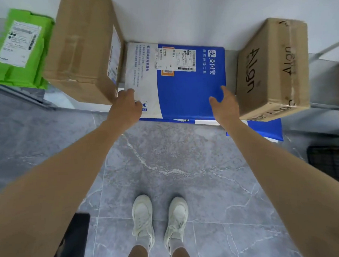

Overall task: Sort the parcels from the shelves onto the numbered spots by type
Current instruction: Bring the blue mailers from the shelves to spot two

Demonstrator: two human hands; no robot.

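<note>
Logged flat blue-and-white printed parcel [182,88] on white shelf [93,107], between plain brown cardboard box [82,54] and brown "Align" cardboard box [269,70]. Found left hand [124,106] on near-left corner, fingers curled, grip unclear. Found right hand [225,104] at near-right edge, fingers straight, spread.

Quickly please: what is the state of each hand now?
Left hand: fingers curled at the edge of the blue parcel; grip cannot be told.
Right hand: open, fingers straight, holding nothing.
</note>
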